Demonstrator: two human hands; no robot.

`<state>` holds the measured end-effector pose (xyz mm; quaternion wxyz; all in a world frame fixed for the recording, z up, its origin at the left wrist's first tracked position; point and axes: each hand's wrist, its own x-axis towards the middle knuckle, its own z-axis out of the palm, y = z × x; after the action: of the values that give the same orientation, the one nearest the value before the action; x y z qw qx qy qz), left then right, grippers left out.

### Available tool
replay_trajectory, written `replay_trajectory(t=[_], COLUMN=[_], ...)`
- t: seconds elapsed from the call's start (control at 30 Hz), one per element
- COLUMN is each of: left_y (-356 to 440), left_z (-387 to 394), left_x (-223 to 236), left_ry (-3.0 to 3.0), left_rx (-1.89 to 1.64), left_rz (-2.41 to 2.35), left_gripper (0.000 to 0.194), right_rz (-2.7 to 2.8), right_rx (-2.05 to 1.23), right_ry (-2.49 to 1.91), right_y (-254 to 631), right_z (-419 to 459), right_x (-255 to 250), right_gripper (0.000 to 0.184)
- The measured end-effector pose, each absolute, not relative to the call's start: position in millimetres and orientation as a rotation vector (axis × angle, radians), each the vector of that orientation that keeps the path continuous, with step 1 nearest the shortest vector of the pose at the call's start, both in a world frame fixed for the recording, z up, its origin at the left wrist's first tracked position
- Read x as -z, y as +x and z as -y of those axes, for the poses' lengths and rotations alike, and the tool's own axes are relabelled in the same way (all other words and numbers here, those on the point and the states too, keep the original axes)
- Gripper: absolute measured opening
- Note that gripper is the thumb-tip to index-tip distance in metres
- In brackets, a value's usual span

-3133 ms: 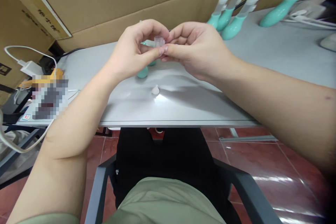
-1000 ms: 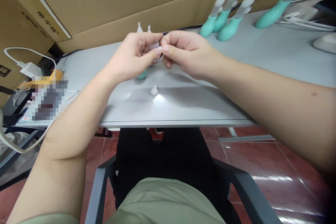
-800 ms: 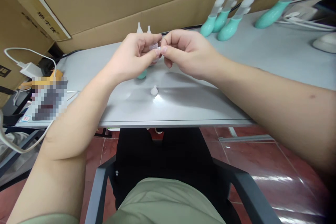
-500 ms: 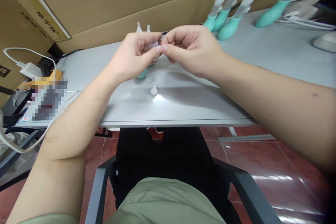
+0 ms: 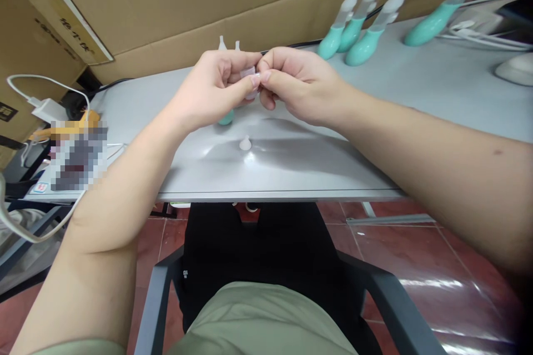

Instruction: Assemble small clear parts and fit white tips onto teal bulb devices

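My left hand (image 5: 222,80) is closed on a small clear plastic tube (image 5: 249,73), mostly covered by the fingers. My right hand (image 5: 297,83) pinches at the tube's right end, thumb and index fingertip pressed together. Whatever it grips there is whitish and too small to make out. The fingertips of both hands meet above the table. Below them a small white tip (image 5: 245,144) stands on the tabletop. Behind my left hand two white nozzles (image 5: 222,43) stick up, and part of a teal bulb (image 5: 227,117) shows under it.
Several teal nasal aspirators (image 5: 362,47) with white tips stand at the back right of the grey table (image 5: 200,172). A cardboard wall (image 5: 187,5) runs along the back. White cables and a mouse (image 5: 516,69) lie far right; a charger (image 5: 50,111) and a blurred-out object are at left.
Both hands have shifted very slightly to the right while staying together. The right fingers have curled a little more. The small white tip keeps its place on the table.
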<state>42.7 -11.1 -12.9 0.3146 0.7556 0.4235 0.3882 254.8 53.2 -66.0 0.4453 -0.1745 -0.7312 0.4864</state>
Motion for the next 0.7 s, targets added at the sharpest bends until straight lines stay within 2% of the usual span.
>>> replay_trajectory(t=[0.27, 0.7], left_y=[41.0, 40.1], left_z=[16.8, 18.8], left_x=[9.5, 4.1], left_ry=[1.935, 2.04], left_rx=[-0.993, -0.888], left_rz=[-1.134, -1.196], left_gripper=[0.012, 0.022], right_rz=[1.78, 1.717], right_rx=[-1.382, -1.328], right_ry=[-0.446, -0.504], right_y=[257.7, 261.1], right_z=[-54.8, -50.3], right_x=[64.7, 58.7], right_gripper=[0.046, 0.065])
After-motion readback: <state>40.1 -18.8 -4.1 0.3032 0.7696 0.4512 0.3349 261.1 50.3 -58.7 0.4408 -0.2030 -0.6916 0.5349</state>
